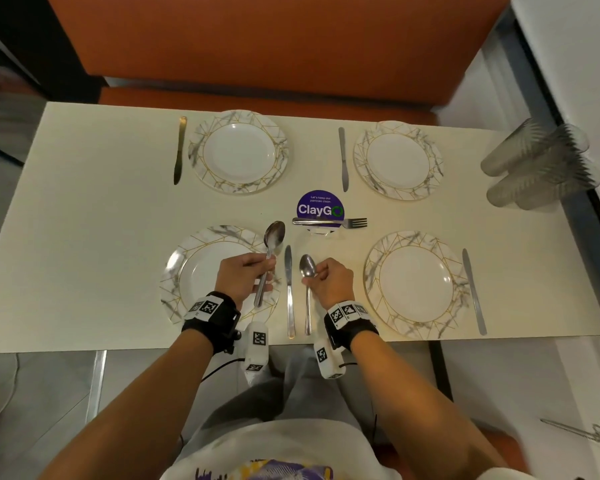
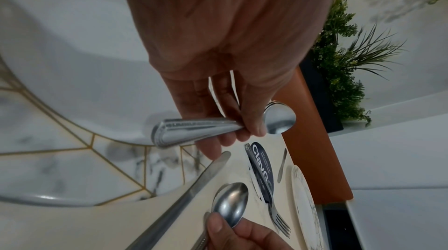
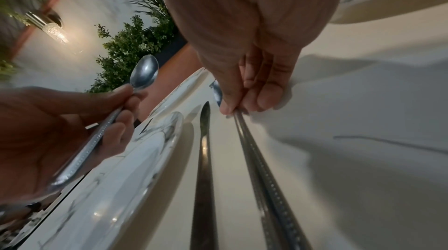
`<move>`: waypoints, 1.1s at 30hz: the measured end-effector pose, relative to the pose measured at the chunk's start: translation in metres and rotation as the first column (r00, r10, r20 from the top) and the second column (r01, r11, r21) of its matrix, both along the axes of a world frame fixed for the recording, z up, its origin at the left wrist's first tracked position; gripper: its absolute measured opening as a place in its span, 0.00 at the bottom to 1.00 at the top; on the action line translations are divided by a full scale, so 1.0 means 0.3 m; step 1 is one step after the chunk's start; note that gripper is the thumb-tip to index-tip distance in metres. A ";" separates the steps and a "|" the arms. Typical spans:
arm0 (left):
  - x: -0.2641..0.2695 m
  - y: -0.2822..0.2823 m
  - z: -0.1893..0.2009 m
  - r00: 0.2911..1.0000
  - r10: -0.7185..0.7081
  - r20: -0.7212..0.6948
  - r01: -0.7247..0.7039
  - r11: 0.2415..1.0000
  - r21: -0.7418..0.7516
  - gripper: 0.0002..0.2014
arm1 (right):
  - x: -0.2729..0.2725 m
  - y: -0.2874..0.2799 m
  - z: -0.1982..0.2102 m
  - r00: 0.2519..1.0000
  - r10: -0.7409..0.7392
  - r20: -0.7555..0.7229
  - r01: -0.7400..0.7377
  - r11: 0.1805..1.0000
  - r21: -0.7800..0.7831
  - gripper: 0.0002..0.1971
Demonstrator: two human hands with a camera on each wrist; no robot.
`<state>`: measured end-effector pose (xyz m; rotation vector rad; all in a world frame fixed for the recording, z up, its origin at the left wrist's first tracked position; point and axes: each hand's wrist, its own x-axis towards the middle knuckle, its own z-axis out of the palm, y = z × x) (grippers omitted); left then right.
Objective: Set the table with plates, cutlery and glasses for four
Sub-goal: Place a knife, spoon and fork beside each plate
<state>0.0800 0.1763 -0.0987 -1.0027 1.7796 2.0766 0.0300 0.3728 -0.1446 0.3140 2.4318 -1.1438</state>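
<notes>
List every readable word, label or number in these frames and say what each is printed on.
"ClayGO": large white letters, with a green ring as the final O, on the round purple sign standing at the table's centre.
"Let's keep our pantries clean.": small line above it, only just legible.
Black-and-white square markers on the wristbands: patterns, no words.

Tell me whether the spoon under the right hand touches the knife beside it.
Apart. The head view shows a strip of bare table between the spoon and the knife; the right wrist view shows the same gap.
</notes>
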 end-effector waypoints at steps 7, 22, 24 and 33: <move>-0.008 0.010 0.002 1.000 0.010 0.005 -0.010 1.000 -0.002 0.08 | 0.005 0.001 -0.003 1.000 -0.010 0.014 0.009 0.998 0.062 0.16; -0.019 0.020 0.005 1.000 -0.021 0.018 0.021 1.000 -0.003 0.11 | 0.011 0.016 0.022 0.998 -0.056 -0.037 0.057 0.997 0.043 0.18; -0.027 0.021 0.006 0.998 -0.054 0.027 0.055 0.998 -0.006 0.12 | 0.014 0.027 0.042 0.994 -0.059 -0.095 0.064 0.997 0.049 0.14; -0.081 0.152 0.049 0.985 -0.171 0.021 0.171 0.985 0.033 0.08 | -0.028 0.030 0.173 0.975 0.046 -0.216 -0.082 0.984 -0.161 0.12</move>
